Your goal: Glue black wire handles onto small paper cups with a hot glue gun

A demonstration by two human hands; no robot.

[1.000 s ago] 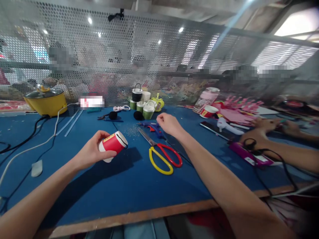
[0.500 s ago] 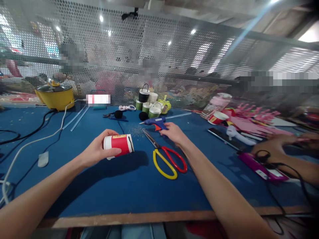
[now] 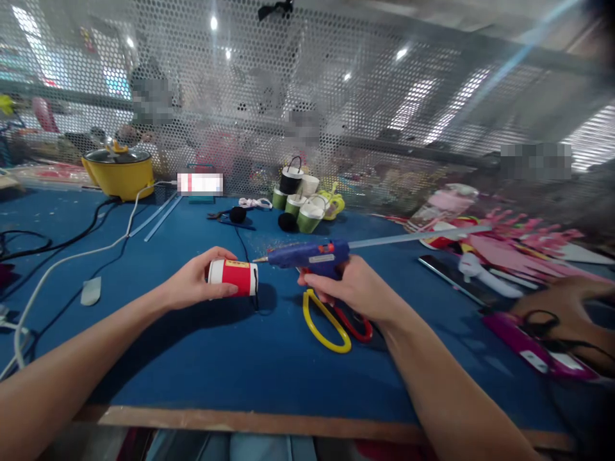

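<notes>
Lying on its side in the air, a small red and white paper cup (image 3: 239,280) is gripped by my left hand (image 3: 196,282), fingers behind and thumb in front. A black strip runs along its right-hand end. My right hand (image 3: 353,287) is wrapped round the handle of a blue hot glue gun (image 3: 310,255). Its metal nozzle points left, at the upper edge of the cup's black-edged end; whether they touch I cannot tell. A clear glue stick (image 3: 418,237) sticks out of its back. Under the gun lie scissors with yellow and red handles (image 3: 327,330), their blades hidden.
A yellow pot (image 3: 120,176) stands at the back left, with cables near it. Small green, white and black cups (image 3: 307,214) cluster at the back. On the right are a phone (image 3: 454,280), a purple power strip (image 3: 533,346), pink pieces (image 3: 533,246) and another person's hand (image 3: 567,314).
My right hand has lifted the glue gun off the table and brought it nearer, its nozzle now by the cup. The cup stays in my left hand, turned slightly. The view has shifted a little.
</notes>
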